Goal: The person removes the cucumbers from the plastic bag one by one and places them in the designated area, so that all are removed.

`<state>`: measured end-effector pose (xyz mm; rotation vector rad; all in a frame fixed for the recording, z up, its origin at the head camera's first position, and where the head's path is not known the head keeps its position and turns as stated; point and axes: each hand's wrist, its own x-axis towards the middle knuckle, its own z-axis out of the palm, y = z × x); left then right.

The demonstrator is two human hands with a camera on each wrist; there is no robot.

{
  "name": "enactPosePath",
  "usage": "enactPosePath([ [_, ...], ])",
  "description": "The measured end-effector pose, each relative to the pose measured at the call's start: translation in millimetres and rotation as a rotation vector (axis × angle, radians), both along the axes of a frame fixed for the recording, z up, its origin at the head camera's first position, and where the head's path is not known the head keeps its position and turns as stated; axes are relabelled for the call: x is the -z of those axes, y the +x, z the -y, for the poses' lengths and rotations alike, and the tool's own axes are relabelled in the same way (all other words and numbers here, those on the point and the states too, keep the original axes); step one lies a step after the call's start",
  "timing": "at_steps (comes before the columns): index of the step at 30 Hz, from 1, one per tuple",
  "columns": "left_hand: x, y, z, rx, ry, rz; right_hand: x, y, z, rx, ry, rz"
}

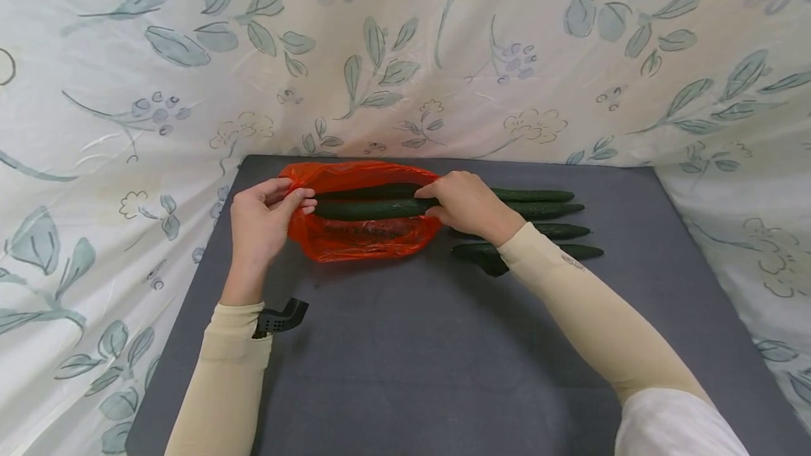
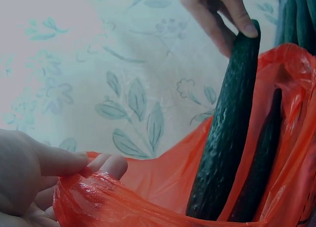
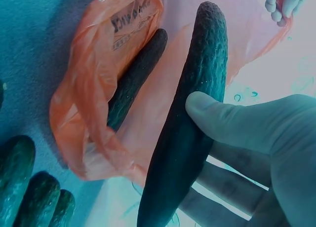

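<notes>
A red plastic bag [image 1: 345, 173] lies with its mouth open on the dark table, and printed lettering shows on it in the right wrist view. My left hand [image 1: 258, 220] pinches the bag's left edge between thumb and fingers. My right hand [image 1: 469, 204] grips one end of a dark green cucumber [image 1: 374, 210], which lies across the bag's mouth. Thumb and fingers sit on opposite sides of this cucumber [image 3: 190, 113] in the right wrist view. A second cucumber [image 2: 259, 163] is inside the bag, its lower part hidden by the plastic.
Several more cucumbers [image 1: 554, 231] lie side by side on the grey table [image 1: 405, 364], right of the bag and partly behind my right forearm. A floral sheet [image 1: 443, 90] hangs behind and along both sides. A black wrist mount [image 1: 285, 318] sticks out from my left sleeve.
</notes>
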<state>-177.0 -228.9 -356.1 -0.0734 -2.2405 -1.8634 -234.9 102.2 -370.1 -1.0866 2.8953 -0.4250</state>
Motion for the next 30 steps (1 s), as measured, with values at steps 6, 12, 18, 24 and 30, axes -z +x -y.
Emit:
enactPosePath([
  [6,1.0,-0.7,-0.3,0.002,-0.001,0.006,-0.5,5.8,-10.8,0.009,-0.024,-0.006],
  [12,1.5,-1.8,0.2,0.005,0.013,0.006,-1.8,8.7,-19.6,0.011,-0.042,-0.021],
  [18,0.5,-3.6,-0.4,0.005,0.023,-0.001,-0.7,9.7,-27.1,0.013,-0.064,-0.021],
  [24,1.1,-3.8,-1.1,0.002,0.001,-0.002,2.0,10.6,-33.0,0.018,-0.076,-0.028],
  [30,1.7,-4.6,-1.5,0.0,-0.018,0.002,4.3,12.1,-41.4,0.02,-0.1,-0.024],
])
